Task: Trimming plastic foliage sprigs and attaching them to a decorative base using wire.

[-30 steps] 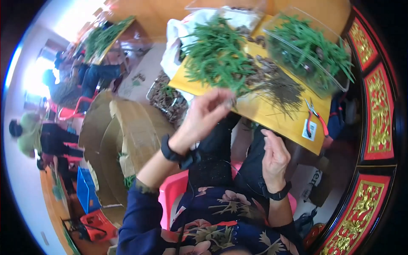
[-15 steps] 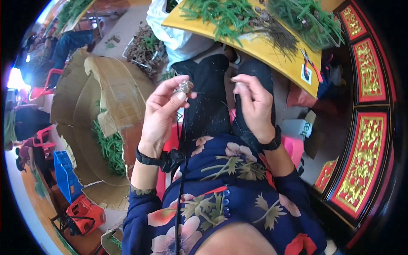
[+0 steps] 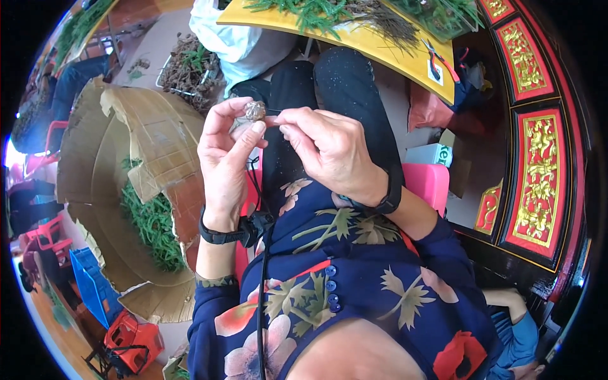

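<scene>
Your setting: informal sorting spot, likely temple or shop front. Evidence: red panels with gilded carving (image 3: 537,180) at your right; yellow table (image 3: 380,47) heaped with green sprigs (image 3: 310,14); torn cardboard box (image 3: 136,183) holding more greens at your left; plastic stools (image 3: 38,168); blue crate (image 3: 95,288); other people seated nearby.

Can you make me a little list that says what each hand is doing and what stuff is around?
left hand: pinches a small brown lump at its fingertips
right hand: fingertips meet the lump, pinching a thin stem beside it
yellow table: above the knees, with green sprigs on it
cardboard box: at the person's left, with greens inside
wristbands: dark, one on each wrist
</scene>
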Tool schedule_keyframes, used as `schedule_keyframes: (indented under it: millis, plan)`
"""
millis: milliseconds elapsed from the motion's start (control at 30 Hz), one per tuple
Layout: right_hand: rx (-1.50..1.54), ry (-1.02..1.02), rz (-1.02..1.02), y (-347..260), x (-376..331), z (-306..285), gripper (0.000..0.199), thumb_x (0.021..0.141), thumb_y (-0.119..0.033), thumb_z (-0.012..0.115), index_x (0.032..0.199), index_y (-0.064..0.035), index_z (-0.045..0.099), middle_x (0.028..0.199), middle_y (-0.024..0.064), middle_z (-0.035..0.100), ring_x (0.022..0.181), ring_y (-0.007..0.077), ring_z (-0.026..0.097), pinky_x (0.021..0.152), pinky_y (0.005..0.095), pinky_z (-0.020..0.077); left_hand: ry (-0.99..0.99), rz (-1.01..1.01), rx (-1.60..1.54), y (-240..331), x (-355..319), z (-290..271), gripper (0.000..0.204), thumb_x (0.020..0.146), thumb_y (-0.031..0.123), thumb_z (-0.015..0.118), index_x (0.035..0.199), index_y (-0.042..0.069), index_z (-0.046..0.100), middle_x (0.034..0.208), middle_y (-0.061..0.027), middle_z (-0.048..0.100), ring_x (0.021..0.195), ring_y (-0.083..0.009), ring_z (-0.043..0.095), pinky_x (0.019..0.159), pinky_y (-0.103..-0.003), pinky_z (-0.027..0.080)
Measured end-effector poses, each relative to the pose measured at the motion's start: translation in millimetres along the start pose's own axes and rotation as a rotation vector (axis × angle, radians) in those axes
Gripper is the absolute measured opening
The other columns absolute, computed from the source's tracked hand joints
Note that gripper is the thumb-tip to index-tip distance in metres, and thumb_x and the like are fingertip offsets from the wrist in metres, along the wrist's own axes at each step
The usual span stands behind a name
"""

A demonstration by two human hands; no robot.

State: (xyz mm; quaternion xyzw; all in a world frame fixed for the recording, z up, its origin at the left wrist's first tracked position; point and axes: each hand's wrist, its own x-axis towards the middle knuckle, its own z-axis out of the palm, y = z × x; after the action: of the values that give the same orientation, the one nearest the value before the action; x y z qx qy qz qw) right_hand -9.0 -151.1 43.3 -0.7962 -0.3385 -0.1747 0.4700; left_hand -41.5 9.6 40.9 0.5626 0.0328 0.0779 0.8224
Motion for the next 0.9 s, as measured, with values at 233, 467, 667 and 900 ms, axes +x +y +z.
schedule_keyframes:
  millis: [233, 467, 667, 900]
  plan:
    - [-0.029, -0.004, 0.034, 1.9, 2.4, 1.3, 0.016, 0.079, 0.004, 0.063, 0.094, -0.0002, 0.061, 0.079, 0.0117, 0.066, 0.068, 0.0241, 0.066, 0.059, 0.0300, 0.0519, 0.020, -0.016, -0.009, 0.5, 0.1, 6.0, 0.033, 0.084, -0.001, 0.062, 0.115, 0.003, 0.053, 0.103, -0.0051, 0.059, 0.087, -0.0139, 0.062, 0.065, -0.021, 0.049]
    - [-0.009, -0.002, 0.014, 2.9, 2.6, 4.9, 0.015, 0.079, 0.003, 0.063, 0.093, -0.0001, 0.061, 0.079, 0.0116, 0.067, 0.068, 0.0242, 0.067, 0.059, 0.0296, 0.0522, 0.040, -0.011, -0.018, -3.5, 1.7, 2.2, 0.032, 0.084, 0.000, 0.062, 0.114, 0.003, 0.052, 0.102, -0.0053, 0.059, 0.087, -0.0139, 0.062, 0.065, -0.021, 0.050]
    - [-0.010, -0.021, 0.018, 5.2, 3.3, 6.2, 0.014, 0.080, 0.002, 0.063, 0.092, -0.0018, 0.061, 0.078, 0.0108, 0.067, 0.067, 0.0224, 0.067, 0.058, 0.0291, 0.0518, 0.031, -0.024, -0.037, -6.3, 2.0, -0.5, 0.030, 0.085, 0.000, 0.061, 0.113, 0.003, 0.052, 0.103, -0.0059, 0.059, 0.087, -0.0149, 0.063, 0.064, -0.021, 0.050]
    - [-0.011, 0.037, 0.080, 9.1, 1.9, 5.7, 0.013, 0.080, 0.002, 0.062, 0.092, -0.0032, 0.061, 0.072, 0.0100, 0.066, 0.064, 0.0218, 0.067, 0.054, 0.0296, 0.0514, -0.012, -0.047, -0.081, -8.2, 2.1, 2.8, 0.029, 0.086, 0.000, 0.059, 0.114, 0.003, 0.052, 0.103, -0.0066, 0.059, 0.089, -0.0178, 0.064, 0.064, -0.020, 0.049]
